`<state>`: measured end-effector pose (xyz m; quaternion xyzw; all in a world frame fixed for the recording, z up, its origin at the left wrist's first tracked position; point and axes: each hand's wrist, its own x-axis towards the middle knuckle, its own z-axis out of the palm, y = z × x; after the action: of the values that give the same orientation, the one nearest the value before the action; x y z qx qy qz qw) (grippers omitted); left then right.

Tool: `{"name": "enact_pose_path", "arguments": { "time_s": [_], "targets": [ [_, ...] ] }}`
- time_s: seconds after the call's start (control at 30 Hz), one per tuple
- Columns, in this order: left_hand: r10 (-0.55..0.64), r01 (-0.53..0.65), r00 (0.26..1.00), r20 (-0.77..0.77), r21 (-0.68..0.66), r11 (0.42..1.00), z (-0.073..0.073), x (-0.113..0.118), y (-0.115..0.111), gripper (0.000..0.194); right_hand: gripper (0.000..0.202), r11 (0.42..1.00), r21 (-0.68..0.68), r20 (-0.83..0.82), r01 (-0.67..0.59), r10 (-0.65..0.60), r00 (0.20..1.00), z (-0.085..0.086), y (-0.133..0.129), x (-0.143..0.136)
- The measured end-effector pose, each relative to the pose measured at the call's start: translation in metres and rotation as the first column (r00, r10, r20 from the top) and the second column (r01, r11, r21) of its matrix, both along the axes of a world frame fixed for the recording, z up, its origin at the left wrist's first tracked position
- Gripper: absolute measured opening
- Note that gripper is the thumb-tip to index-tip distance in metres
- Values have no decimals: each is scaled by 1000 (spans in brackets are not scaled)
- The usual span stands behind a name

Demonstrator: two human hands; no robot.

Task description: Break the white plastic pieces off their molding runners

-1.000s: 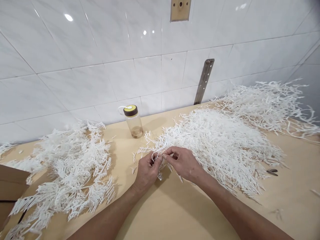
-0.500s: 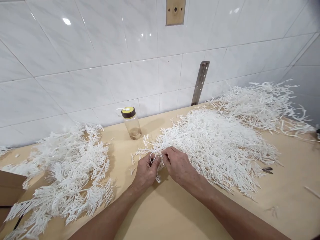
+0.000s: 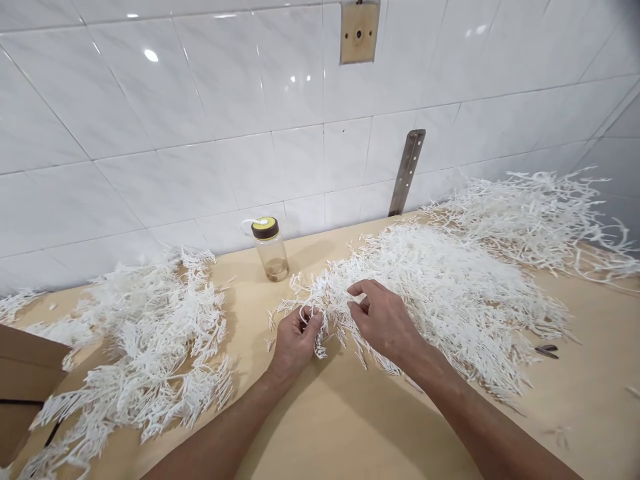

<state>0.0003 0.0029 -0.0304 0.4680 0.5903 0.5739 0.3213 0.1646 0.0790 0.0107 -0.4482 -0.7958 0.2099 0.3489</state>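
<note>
A loose heap of short white branched strands [image 3: 450, 287] covers the centre and right of the wooden table. At its left edge my left hand [image 3: 299, 340] pinches a white branched piece [image 3: 320, 340], whose thin curved stem shows above the fingers. My right hand [image 3: 383, 317] is over the near left part of the heap, thumb and index finger apart, with nothing visible between them. A gap separates the two hands.
Another white pile [image 3: 150, 347] lies on the left, beside a cardboard box [image 3: 30, 387]. A lidded clear bottle [image 3: 273, 250] stands near the tiled wall. Longer white strands [image 3: 540, 213] lie at the back right. Small dark snips [image 3: 547, 351] rest right of the heap.
My right hand has moved right, away from my left hand, and its thumb and index finger have parted. My left hand keeps its pinch. The view has shifted slightly.
</note>
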Motion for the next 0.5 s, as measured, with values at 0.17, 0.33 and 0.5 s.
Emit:
{"name": "enact_pose_path", "arguments": {
  "time_s": [0.17, 0.33, 0.5],
  "targets": [
    [23, -22, 996, -82, 10, 1000, -2, 1, -2, 29, 20, 973, -173, -26, -151, 149, 989, 2, -11, -10],
    [11, -12, 994, -113, -3, 1000, 0, 3, -3, 27, 20, 947, -281, -31, -156, 153, 988, -1, -17, -16],
    [5, -6, 996, -90, -14, 1000, 0, 6, -4, 27, 17, 973, -182, -34, -142, 138, 990, -9, -15, -18]
  ]
}}
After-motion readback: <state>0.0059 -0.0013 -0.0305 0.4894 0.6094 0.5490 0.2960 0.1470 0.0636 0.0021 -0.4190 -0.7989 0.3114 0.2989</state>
